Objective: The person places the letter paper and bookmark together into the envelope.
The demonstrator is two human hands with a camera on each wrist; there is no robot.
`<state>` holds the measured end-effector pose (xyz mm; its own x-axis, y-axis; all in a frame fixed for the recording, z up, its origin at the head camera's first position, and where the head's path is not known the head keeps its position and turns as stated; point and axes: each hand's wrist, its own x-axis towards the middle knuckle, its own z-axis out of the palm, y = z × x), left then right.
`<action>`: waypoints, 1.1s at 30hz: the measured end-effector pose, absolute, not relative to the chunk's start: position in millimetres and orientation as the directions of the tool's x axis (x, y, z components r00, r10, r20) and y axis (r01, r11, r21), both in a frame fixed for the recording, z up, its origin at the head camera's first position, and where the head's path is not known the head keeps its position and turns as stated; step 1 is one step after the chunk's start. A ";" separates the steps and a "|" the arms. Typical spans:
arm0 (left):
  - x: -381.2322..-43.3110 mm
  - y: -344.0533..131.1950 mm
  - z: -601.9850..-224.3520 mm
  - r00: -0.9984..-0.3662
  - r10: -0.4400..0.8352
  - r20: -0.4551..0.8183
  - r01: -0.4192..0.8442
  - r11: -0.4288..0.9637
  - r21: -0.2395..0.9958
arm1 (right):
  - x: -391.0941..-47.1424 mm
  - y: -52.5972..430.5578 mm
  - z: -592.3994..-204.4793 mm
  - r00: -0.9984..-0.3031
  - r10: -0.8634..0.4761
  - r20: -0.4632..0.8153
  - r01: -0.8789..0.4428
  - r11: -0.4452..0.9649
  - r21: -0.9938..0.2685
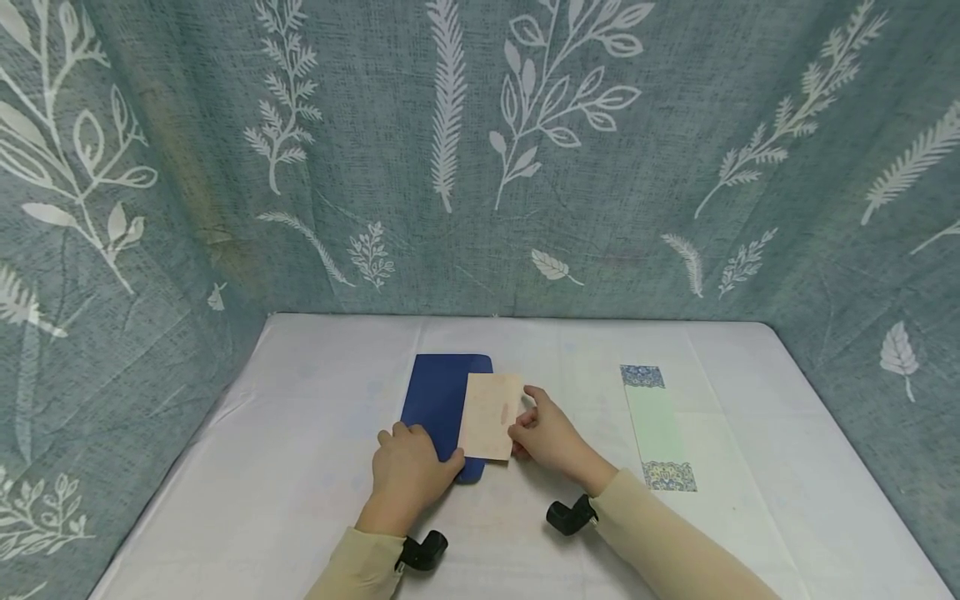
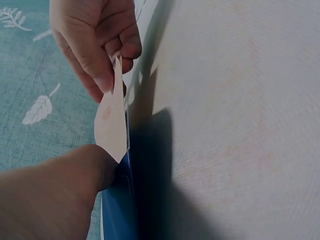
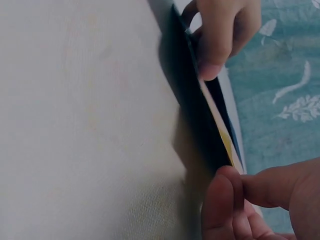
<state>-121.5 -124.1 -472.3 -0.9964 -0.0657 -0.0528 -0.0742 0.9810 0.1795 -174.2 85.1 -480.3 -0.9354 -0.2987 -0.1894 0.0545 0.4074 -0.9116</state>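
A dark blue folder (image 1: 438, 387), flat and round-cornered, is left of the table's middle. Over its right side lies a pale pinkish card (image 1: 487, 417), its right part jutting past the folder's edge. My left hand (image 1: 412, 471) grips the folder's near end, its thumb near the card's lower left corner. With thumb and fingertips my right hand (image 1: 551, 437) pinches the card's right edge. The left wrist view shows the card (image 2: 112, 122) bowed slightly between both hands. In the right wrist view the folder's dark edge (image 3: 192, 95) stands above the cloth and casts a shadow.
To the right, a pale green strip (image 1: 656, 425) with patterned blue-and-white ends lies on the white tablecloth (image 1: 300, 400). A teal leaf-print curtain (image 1: 480, 250) hangs behind the table and along both sides. Black wrist cameras (image 1: 423, 550) sit at both cuffs.
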 end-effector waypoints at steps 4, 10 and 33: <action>-120.6 -124.7 -472.8 -0.997 -0.066 -0.051 -0.074 0.981 0.179 | -177.6 81.7 -483.3 -0.944 -0.291 -0.153 0.010 0.440 -0.898; -119.7 -125.2 -474.3 -0.997 -0.065 -0.039 -0.071 0.980 0.185 | -181.3 73.9 -484.2 -0.948 -0.292 -0.123 -0.027 0.460 -0.888; -116.9 -123.6 -477.5 -0.997 -0.071 -0.015 -0.072 0.977 0.202 | -189.9 55.3 -477.5 -0.971 -0.229 -0.067 -0.089 0.609 -0.788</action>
<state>-116.9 -123.6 -477.5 -0.9974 -0.0707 -0.0151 -0.0723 0.9768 0.2018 -189.9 55.3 -477.5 -0.9710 -0.2294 -0.0673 -0.0892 0.6087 -0.7884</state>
